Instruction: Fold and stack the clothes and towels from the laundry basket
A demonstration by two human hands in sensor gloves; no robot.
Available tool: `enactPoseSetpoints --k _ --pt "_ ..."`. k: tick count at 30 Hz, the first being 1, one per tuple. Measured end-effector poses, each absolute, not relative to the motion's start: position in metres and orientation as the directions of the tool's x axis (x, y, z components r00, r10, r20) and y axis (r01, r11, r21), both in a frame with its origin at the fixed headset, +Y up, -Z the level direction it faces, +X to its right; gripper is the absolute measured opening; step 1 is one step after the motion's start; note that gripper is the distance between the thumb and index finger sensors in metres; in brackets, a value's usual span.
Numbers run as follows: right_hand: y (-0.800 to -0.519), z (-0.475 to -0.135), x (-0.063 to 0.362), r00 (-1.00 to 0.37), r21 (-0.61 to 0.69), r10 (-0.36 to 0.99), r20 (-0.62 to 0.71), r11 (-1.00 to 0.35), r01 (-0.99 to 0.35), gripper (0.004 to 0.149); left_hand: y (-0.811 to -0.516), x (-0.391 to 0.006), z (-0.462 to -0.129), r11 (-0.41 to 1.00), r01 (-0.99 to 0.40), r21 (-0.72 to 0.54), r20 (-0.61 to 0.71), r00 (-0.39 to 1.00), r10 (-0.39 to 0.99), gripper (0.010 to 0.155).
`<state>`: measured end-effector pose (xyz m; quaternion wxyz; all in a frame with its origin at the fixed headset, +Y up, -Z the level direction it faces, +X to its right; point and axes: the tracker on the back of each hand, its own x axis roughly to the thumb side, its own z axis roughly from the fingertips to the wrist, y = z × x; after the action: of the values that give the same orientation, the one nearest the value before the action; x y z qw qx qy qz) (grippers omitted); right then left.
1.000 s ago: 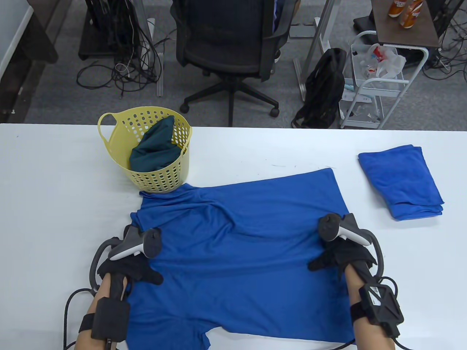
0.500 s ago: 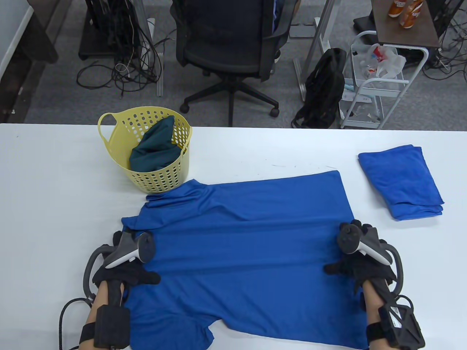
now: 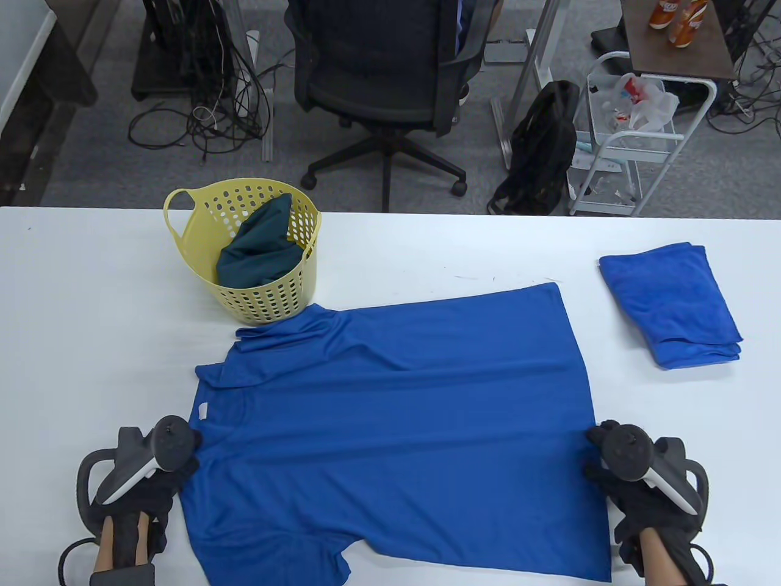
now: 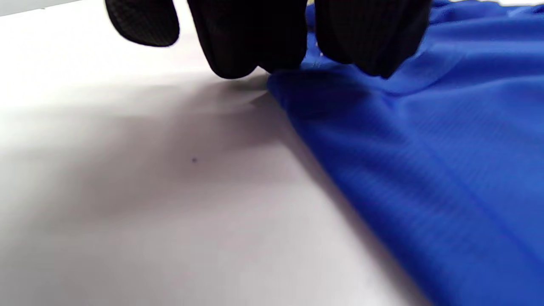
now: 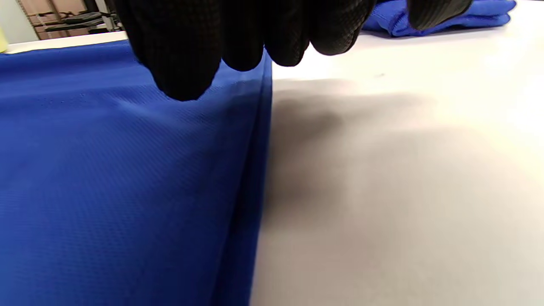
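Note:
A blue T-shirt point(image 3: 390, 427) lies spread flat on the white table point(image 3: 91, 305), its collar end toward the left. My left hand point(image 3: 186, 452) rests at the shirt's left edge; in the left wrist view its fingers point(image 4: 255, 38) hang just over that edge of the shirt point(image 4: 425, 170). My right hand point(image 3: 595, 455) rests at the shirt's right edge; in the right wrist view its fingers point(image 5: 182, 51) sit over the hem of the shirt point(image 5: 106, 170). Neither hand grips the cloth. A folded blue towel point(image 3: 671, 302) lies at the right.
A yellow laundry basket point(image 3: 268, 302) with a dark green garment point(image 3: 259, 247) in it stands at the shirt's far left corner, touching the sleeve. The folded towel also shows in the right wrist view point(image 5: 488, 15). An office chair and a cart stand beyond the table's far edge.
Both hands slid outward and toward me across the shirt, from its middle to its left and right edges. The wrinkles flattened and the shirt spread wider.

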<state>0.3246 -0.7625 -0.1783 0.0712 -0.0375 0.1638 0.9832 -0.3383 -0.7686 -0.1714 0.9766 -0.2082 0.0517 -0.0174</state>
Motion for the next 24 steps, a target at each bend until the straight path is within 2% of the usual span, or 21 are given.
enactPoseSetpoints --k 4,8,13,17,22,24 --pt "-0.775 -0.181 0.331 -0.983 0.309 0.13 -0.129 -0.937 -0.164 0.064 -0.773 -0.339 -0.171 0.911 0.041 -0.411 -0.108 0.99 -0.094 0.067" --pt "-0.778 -0.182 0.332 -0.983 0.245 0.122 -0.141 -0.957 -0.154 0.06 -0.778 -0.335 -0.173 0.902 0.125 -0.414 -0.106 0.977 -0.184 0.068" --pt "-0.777 -0.182 0.324 -0.993 0.154 0.014 -0.118 -0.988 -0.032 0.041 -0.78 -0.333 -0.176 0.925 0.136 -0.354 -0.141 0.97 -0.196 0.054" --pt "-0.772 -0.18 0.324 -0.99 0.106 -0.076 -0.116 -0.992 0.064 0.038 -0.781 -0.338 -0.174 0.941 0.115 -0.319 -0.141 0.976 -0.167 0.047" --pt "-0.77 -0.179 0.332 -0.986 0.072 0.02 -0.163 -0.997 -0.032 0.04 -0.781 -0.344 -0.173 0.958 0.048 -0.281 -0.17 0.98 -0.099 0.046" --pt "-0.773 -0.18 0.331 -0.988 0.112 0.003 -0.156 -0.994 -0.02 0.04 -0.782 -0.342 -0.174 0.955 0.089 -0.283 -0.153 0.979 -0.137 0.055"
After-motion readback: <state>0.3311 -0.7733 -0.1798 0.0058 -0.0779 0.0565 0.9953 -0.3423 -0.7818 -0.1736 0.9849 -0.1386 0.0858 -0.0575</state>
